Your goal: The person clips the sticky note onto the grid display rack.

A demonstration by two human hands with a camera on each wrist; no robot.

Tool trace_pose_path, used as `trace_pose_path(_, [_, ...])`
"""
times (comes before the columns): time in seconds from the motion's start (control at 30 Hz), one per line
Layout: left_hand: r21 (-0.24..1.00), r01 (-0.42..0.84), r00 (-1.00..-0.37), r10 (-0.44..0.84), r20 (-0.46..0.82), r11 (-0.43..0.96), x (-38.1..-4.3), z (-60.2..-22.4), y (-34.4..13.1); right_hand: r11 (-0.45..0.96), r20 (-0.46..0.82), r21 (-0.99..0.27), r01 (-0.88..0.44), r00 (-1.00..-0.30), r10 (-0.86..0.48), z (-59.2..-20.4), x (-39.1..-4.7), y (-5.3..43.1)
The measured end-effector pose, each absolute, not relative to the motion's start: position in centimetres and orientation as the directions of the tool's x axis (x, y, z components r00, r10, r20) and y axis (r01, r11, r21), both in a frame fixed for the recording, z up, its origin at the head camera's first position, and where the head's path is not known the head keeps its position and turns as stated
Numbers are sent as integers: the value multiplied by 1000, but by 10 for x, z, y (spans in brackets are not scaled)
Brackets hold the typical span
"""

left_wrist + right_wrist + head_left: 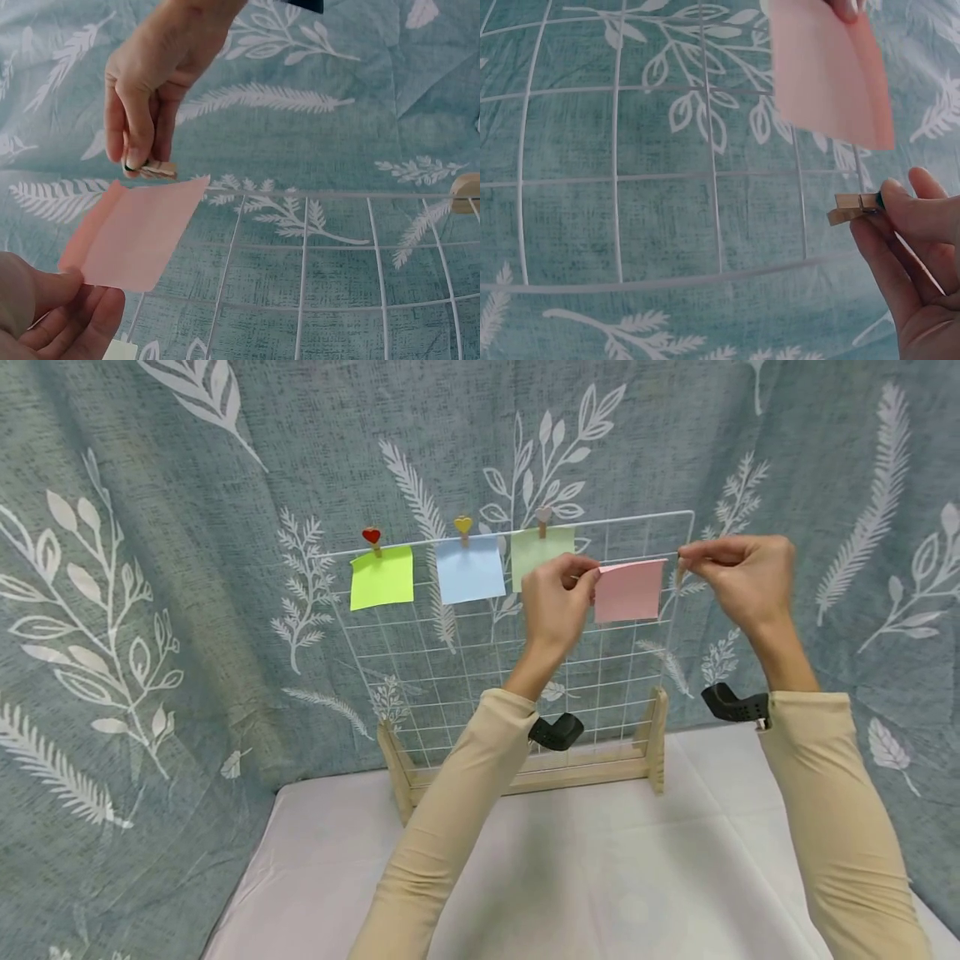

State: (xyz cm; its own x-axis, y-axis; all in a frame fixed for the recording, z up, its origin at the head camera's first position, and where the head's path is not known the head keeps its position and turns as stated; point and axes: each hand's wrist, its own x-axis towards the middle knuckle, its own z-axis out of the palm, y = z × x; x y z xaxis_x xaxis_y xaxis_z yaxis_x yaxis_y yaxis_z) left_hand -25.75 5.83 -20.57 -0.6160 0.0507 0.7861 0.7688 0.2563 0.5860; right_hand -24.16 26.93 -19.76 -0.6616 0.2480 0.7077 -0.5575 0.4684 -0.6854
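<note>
My left hand [557,602] pinches a pink sticky note [630,592] by its left edge, in front of the white wire grid [611,677] near its upper right. In the left wrist view the note's top strip is folded at a crease. To the right of the note, my right hand [746,577] pinches a small wooden clothespin [851,204] between thumb and fingers. The clothespin's jaws point toward the grid, apart from the note. A dark piece on the clothespin is mostly covered by the thumb.
Clipped along the grid's top wire are a lime note [382,581], a blue note [471,572] and a pale green note [525,560], each under a heart-topped clothespin. The grid stands in a wooden base [577,777] on a white-covered table [570,868]. A patterned curtain [187,610] hangs behind.
</note>
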Motion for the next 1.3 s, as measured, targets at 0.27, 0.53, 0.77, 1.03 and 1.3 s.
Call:
trace_pose_path(0.27, [630, 715, -665, 17, 747, 304, -265, -197, 67, 412, 732, -673, -614, -632, 255, -185, -249, 268])
trace_pose_path(0.53, [687, 667, -711, -32, 703, 288, -271, -189, 67, 415, 753, -643, -644, -631, 188, -169, -256, 255])
trace_pose_path(0.77, [733, 635, -748, -39, 662, 244, -276, -184, 71, 448, 766, -618, -646, -623, 160, -158, -261, 247])
trace_pose_path(1.03, [767, 608, -774, -64, 630, 208, -279, -182, 82, 458, 764, -612, -645, -632, 129, -151, -267, 244])
trace_pose_path(1.3, [786, 594, -784, -94, 613, 169, -286, -181, 85, 441, 771, -604, -664, -627, 112, -147, -277, 239])
